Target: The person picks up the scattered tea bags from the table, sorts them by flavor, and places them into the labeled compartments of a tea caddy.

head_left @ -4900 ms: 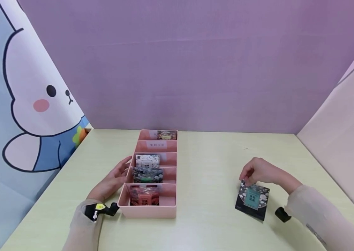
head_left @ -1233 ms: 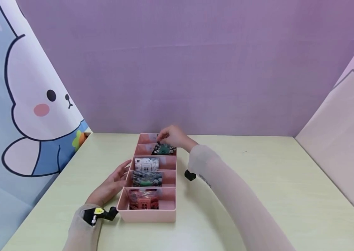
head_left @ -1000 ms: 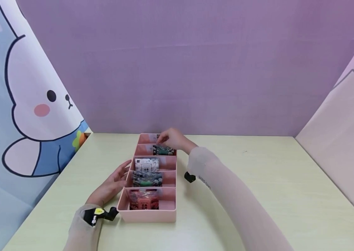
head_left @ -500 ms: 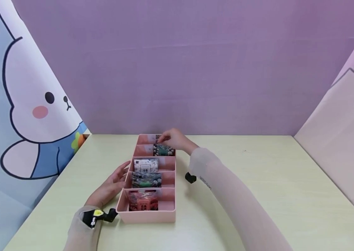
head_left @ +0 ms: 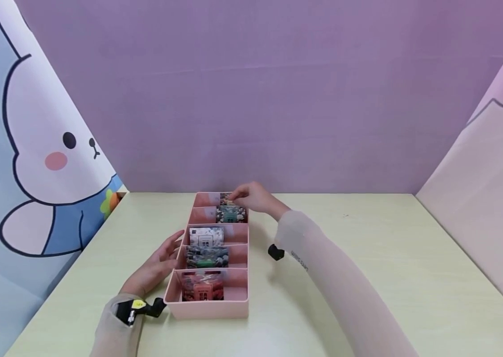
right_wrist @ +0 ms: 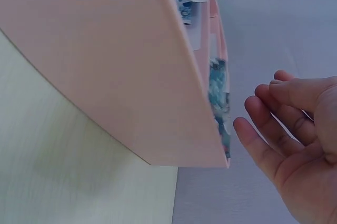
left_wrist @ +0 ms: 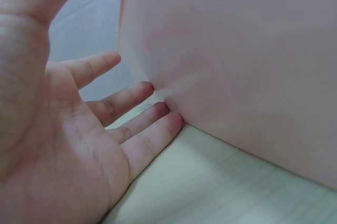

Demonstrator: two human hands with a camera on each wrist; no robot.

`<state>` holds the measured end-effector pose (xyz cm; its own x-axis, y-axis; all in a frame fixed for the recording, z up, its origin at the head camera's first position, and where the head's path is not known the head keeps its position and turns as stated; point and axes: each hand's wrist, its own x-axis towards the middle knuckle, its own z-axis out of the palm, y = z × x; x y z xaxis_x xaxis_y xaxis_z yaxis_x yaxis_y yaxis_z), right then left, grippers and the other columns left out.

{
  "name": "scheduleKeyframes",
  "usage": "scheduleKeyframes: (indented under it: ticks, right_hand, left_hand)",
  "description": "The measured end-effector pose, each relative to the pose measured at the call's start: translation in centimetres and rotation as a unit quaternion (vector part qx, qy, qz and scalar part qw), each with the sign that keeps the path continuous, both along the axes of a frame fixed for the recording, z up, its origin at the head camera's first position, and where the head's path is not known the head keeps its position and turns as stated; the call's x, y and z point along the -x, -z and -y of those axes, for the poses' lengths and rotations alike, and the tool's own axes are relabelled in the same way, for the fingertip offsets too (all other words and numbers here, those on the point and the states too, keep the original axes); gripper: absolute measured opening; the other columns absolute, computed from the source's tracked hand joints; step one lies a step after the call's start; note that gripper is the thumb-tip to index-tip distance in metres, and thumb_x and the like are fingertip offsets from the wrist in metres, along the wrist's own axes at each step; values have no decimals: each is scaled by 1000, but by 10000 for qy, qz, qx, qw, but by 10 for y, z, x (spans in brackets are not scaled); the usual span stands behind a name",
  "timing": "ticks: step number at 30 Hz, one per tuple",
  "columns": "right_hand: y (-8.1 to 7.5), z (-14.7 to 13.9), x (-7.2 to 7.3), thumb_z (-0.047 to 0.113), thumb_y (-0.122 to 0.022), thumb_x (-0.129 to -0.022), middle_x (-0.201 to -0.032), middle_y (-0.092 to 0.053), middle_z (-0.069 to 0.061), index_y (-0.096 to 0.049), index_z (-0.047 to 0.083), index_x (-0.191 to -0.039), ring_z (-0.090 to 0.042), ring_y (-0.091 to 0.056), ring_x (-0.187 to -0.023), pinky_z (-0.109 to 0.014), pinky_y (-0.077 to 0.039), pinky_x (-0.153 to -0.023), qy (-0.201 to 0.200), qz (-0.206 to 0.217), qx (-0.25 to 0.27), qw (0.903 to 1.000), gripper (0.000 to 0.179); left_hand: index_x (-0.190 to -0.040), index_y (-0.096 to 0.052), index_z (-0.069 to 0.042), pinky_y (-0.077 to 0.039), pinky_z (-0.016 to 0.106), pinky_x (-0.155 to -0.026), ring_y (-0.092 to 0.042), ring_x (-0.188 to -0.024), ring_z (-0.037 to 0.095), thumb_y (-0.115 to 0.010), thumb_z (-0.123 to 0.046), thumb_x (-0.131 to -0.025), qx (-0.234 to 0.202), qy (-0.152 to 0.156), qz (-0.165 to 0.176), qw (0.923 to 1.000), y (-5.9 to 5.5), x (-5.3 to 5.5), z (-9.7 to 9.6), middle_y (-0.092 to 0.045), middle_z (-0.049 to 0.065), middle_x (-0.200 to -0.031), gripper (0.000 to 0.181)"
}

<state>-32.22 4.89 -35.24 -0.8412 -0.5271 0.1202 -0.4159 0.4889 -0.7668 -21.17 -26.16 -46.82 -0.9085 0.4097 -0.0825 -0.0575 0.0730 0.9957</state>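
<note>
A pink divided box stands on the table with flat tea bag packets in its compartments. In the second compartment from the back leans a dark packet with a teal label. My right hand hovers at the box's back right edge; the right wrist view shows its fingers loosely bent, apart from the packets, holding nothing. Against the box's left side rests my left hand, fingers extended. In the left wrist view, its fingertips touch the pink wall low down, near the table.
Other packets stand in the box: a red one in front, a dark green one, a white floral one, and a partly covered one at the back. A purple backdrop rises behind the pale table.
My right hand has carried the teal-labelled tea bag packet from the table's right side into the box's second compartment from the back, let go and drawn slightly right. My left hand stays at the box.
</note>
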Motion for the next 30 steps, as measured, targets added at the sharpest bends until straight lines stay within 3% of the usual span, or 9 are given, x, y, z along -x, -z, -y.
scheduleKeyframes:
  ticks: [8,19,25,30]
  right_hand:
    - [-5,-11,-2,7,-63,-97,-109,-72,-11,-73,-3,-112,-22,-66,-96,-32,-56,-83,-54,83,316,9995,20]
    - [-13,-32,-20,5,-62,-97,-115,-68,-20,-68,-6,-117,-40,-65,-106,-45,-55,-91,-188,662,1149,9910,23]
    - [-12,-51,-33,4,-60,-99,-112,-69,-16,-67,-6,-119,-38,-64,-105,-39,-56,-88,-86,899,1458,9852,23]
    - [-7,-66,-46,3,-60,-98,-109,-69,-19,-66,-8,-118,-28,-68,-97,-46,-55,-91,-89,1056,1841,9772,24]
  left_hand:
    - [-161,-12,-25,-11,66,-113,-10,-149,42,-61,-32,-98,23,33,-78,10000,0,3,0,-13,17,-163,80]
    - [-160,-13,-26,-9,69,-112,-11,-148,43,-61,-30,-97,73,-28,-37,10000,-2,-1,-3,-16,17,-162,80]
    - [-160,-13,-27,-10,71,-111,-13,-148,43,-62,-27,-96,162,-112,-7,9998,-3,-4,-5,-19,17,-161,81]
    - [-160,-13,-29,-10,69,-112,-12,-148,42,-62,-28,-97,122,-106,28,9999,-4,-4,-5,-17,16,-162,80]
